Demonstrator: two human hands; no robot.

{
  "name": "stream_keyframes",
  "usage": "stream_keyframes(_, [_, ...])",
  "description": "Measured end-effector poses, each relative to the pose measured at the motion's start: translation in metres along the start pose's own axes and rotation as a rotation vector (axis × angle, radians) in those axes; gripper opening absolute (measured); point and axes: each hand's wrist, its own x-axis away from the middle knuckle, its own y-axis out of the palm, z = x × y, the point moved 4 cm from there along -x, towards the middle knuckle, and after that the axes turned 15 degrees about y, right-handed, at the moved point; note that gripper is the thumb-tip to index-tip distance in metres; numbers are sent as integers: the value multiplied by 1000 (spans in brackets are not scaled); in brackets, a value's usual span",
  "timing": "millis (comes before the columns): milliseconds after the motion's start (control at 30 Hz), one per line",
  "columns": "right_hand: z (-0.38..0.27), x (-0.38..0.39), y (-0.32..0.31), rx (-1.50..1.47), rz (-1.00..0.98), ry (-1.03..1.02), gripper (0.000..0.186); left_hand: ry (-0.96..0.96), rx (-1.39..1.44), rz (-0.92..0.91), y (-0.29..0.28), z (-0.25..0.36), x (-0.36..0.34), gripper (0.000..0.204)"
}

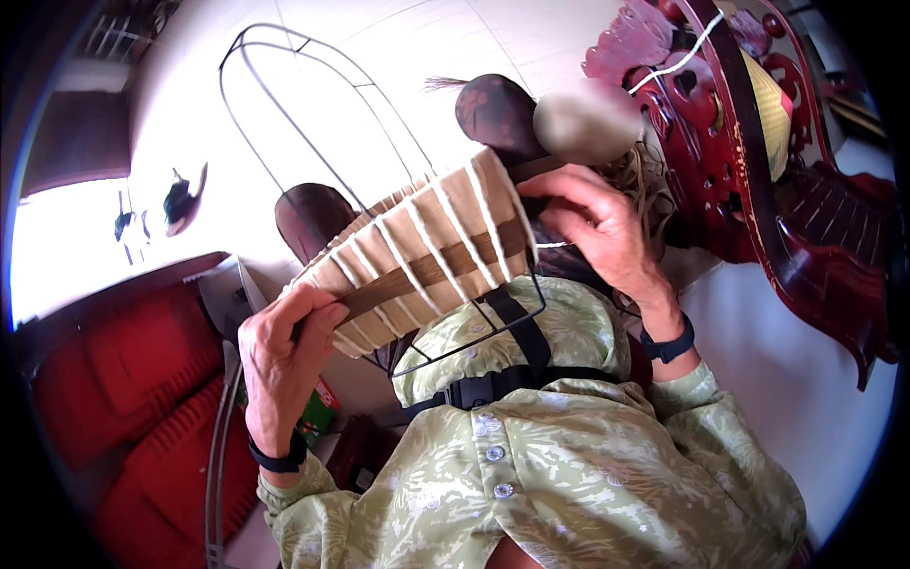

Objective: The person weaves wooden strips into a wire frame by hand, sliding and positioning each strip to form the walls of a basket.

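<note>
A tan woven band (431,242) of flat strips, crossed by white cords and a brown strip, is set on a black wire frame (241,36) over my lap. My left hand (282,351) is closed on the band's near left end, thumb on its outer face. At the far right end my right hand (607,228) has its fingers bent together by the edge, around what looks like a dark brown strip (536,169); its grip is partly hidden. The frame's long loop rises beyond the band, and its lower wire crosses in front of my waist.
A carved dark-red wooden chair (758,218) stands at the right, with a white cord (684,63) over it. Loose tan strips (649,180) hang beside my right hand. Red cushions (123,356) lie at the left, near a curved grey metal piece (220,446).
</note>
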Motion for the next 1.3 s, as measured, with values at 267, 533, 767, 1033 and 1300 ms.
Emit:
stream_keyframes(267, [20,-26,6,-121,-208,-68,23,-3,-210,-44,2,16,2,8])
stream_keyframes(533, [34,-61,13,-321,-589,-26,13,91,-416,-39,6,30,-5,13])
stream_keyframes(767, [23,-68,15,-262,-481,-137,11,80,-312,58,2,22,1,12])
stream_keyframes(1033, [11,-85,17,-273,-520,-255,11,178,-182,132,-11,10,4,13])
stream_keyframes(1300, [21,-84,12,-367,-284,-58,15,308,-253,181,-30,-13,-13,16])
